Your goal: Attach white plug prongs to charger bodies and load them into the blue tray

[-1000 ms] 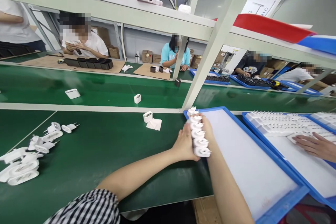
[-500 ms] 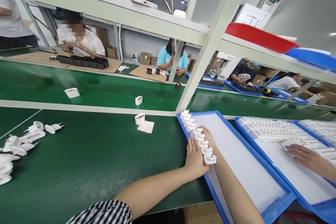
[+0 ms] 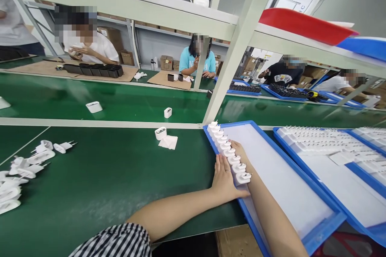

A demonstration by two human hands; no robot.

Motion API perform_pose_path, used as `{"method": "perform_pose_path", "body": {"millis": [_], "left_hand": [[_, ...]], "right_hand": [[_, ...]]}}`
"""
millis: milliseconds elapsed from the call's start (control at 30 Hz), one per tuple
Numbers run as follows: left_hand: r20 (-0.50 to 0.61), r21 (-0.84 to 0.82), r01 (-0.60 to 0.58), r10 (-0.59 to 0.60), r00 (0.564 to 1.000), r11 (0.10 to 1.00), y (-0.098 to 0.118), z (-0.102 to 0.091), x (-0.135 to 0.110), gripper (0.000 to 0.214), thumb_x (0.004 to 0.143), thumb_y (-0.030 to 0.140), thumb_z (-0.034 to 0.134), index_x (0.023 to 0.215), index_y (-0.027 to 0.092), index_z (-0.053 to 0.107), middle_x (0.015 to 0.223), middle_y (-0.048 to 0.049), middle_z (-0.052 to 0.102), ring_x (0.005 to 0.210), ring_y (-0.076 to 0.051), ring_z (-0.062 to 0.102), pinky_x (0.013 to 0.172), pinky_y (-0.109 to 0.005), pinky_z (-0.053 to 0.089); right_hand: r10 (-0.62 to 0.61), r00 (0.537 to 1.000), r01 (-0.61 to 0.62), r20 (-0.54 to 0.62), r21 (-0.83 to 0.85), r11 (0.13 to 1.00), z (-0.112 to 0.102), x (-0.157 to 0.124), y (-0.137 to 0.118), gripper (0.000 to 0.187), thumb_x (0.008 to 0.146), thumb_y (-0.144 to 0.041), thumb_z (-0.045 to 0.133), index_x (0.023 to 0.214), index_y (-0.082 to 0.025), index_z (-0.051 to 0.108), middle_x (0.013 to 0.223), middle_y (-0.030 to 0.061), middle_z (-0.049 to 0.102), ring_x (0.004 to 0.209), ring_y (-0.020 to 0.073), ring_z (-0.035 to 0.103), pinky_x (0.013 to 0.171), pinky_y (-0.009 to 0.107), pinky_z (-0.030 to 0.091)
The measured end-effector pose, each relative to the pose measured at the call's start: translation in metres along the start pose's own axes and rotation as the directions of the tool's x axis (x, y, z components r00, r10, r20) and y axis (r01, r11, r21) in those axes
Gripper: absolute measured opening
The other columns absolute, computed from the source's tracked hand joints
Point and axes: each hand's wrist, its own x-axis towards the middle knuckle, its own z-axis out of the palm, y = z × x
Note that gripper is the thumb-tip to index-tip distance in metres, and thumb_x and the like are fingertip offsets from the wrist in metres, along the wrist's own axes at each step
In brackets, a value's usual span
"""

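Observation:
A row of several white plug adapters (image 3: 228,152) with metal pins stands along the left side of a blue-rimmed tray (image 3: 289,168) with a white base. My left hand (image 3: 222,180) lies against the row's left side, fingers stretched and thumb spread below the nearest adapter. On the row's other side is my right hand (image 3: 240,153), its fingers extended along the adapters and partly hidden by them. Neither hand is wrapped round a single adapter. Left of the tray, a white oval housing (image 3: 161,133) stands beside a small white paper (image 3: 168,142).
Loose white plugs (image 3: 27,168) lie in a heap at the left. White housings (image 3: 94,107) sit on the green belt (image 3: 132,106) beyond the table. Filled trays (image 3: 328,140) stand at the right. A slanted post (image 3: 229,56) rises behind my tray. Several people work across the belt.
The housings on the belt have moved right, and another shows at the left edge. My left thumb has spread away from the nearest adapter. A co-worker's hand has left the right-hand tray.

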Motion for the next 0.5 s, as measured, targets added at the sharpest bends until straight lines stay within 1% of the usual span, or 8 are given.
{"method": "perform_pose_path", "body": {"millis": [100, 167, 233, 267, 333, 367, 433, 500], "left_hand": [[-0.01, 0.118, -0.124, 0.126, 0.992, 0.985, -0.015, -0.032, -0.011, 0.107, 0.048, 0.058, 0.052, 0.124, 0.003, 0.001, 0.131, -0.0172, -0.007, 0.117, -0.026, -0.016, 0.098, -0.042, 0.002], [-0.147, 0.273, -0.081, 0.125, 0.981, 0.959, -0.032, -0.068, -0.01, 0.092, 0.057, 0.052, 0.049, 0.124, 0.005, 0.007, 0.131, -0.0164, -0.004, 0.118, -0.026, -0.014, 0.097, -0.043, 0.004], [-0.381, 0.395, 0.154, 0.008, 0.925, 0.906, -0.055, -0.111, -0.003, 0.079, 0.062, 0.043, 0.048, 0.123, 0.006, 0.013, 0.131, -0.0174, -0.002, 0.118, -0.028, -0.011, 0.095, -0.046, 0.007], [-0.496, 0.406, 0.311, -0.079, 0.865, 0.859, -0.067, -0.131, 0.002, 0.076, 0.063, 0.04, 0.048, 0.122, 0.006, 0.014, 0.131, -0.0185, 0.0, 0.118, -0.03, -0.008, 0.094, -0.048, 0.009], [-0.607, 0.396, 0.529, -0.219, 0.764, 0.751, -0.089, -0.165, 0.013, 0.071, 0.065, 0.036, 0.048, 0.121, 0.006, 0.016, 0.13, -0.0207, 0.008, 0.118, -0.033, 0.003, 0.089, -0.05, 0.019], [-0.61, 0.399, 0.579, -0.265, 0.747, 0.712, -0.099, -0.177, 0.019, 0.066, 0.067, 0.034, 0.047, 0.12, 0.006, 0.019, 0.127, -0.0213, 0.017, 0.117, -0.033, 0.012, 0.087, -0.048, 0.024], [-0.552, 0.437, 0.58, -0.304, 0.777, 0.688, -0.111, -0.194, 0.029, 0.053, 0.071, 0.028, 0.044, 0.117, 0.007, 0.026, 0.116, -0.019, 0.038, 0.109, -0.028, 0.032, 0.081, -0.039, 0.034], [-0.497, 0.485, 0.524, -0.272, 0.824, 0.7, -0.116, -0.203, 0.043, 0.044, 0.073, 0.023, 0.041, 0.113, 0.009, 0.032, 0.103, -0.0146, 0.049, 0.098, -0.023, 0.044, 0.076, -0.031, 0.038]], "right_hand": [[0.012, 0.999, -0.014, -0.032, -0.053, 0.999, -0.001, -0.002, 0.0, 0.028, 0.063, -0.034, 0.046, 0.041, -0.021, 0.035, 0.038, -0.0051, 0.033, 0.038, 0.01, 0.028, 0.041, 0.026, 0.025], [0.011, 0.999, -0.014, -0.04, -0.082, 0.997, -0.001, -0.002, 0.0, 0.028, 0.063, -0.034, 0.046, 0.041, -0.021, 0.034, 0.038, -0.0055, 0.032, 0.038, 0.0096, 0.027, 0.04, 0.026, 0.024], [-0.002, 0.999, -0.003, -0.049, -0.108, 0.994, 0.0, -0.002, 0.0, 0.028, 0.062, -0.033, 0.046, 0.041, -0.021, 0.034, 0.038, -0.0057, 0.032, 0.038, 0.0094, 0.027, 0.039, 0.025, 0.023], [-0.011, 0.998, 0.004, -0.054, -0.119, 0.993, 0.0, -0.001, 0.0, 0.027, 0.062, -0.033, 0.047, 0.041, -0.021, 0.034, 0.038, -0.0058, 0.032, 0.038, 0.0093, 0.027, 0.039, 0.025, 0.022], [-0.023, 0.998, 0.014, -0.064, -0.134, 0.991, -0.001, 0.001, 0.0, 0.027, 0.061, -0.033, 0.048, 0.041, -0.02, 0.035, 0.037, -0.0058, 0.032, 0.038, 0.009, 0.028, 0.038, 0.024, 0.022], [-0.024, 0.997, 0.015, -0.067, -0.139, 0.99, -0.002, 0.002, 0.001, 0.027, 0.06, -0.033, 0.048, 0.04, -0.02, 0.036, 0.037, -0.0058, 0.033, 0.037, 0.0087, 0.029, 0.038, 0.024, 0.022], [-0.02, 0.997, 0.009, -0.076, -0.147, 0.989, -0.004, 0.005, 0.002, 0.026, 0.06, -0.034, 0.048, 0.041, -0.019, 0.038, 0.037, -0.0059, 0.034, 0.035, 0.008, 0.029, 0.036, 0.023, 0.022], [-0.011, 0.996, -0.003, -0.092, -0.142, 0.99, -0.009, 0.007, 0.001, 0.024, 0.061, -0.037, 0.047, 0.045, -0.019, 0.043, 0.037, -0.0061, 0.036, 0.033, 0.0074, 0.029, 0.035, 0.023, 0.021]]}}
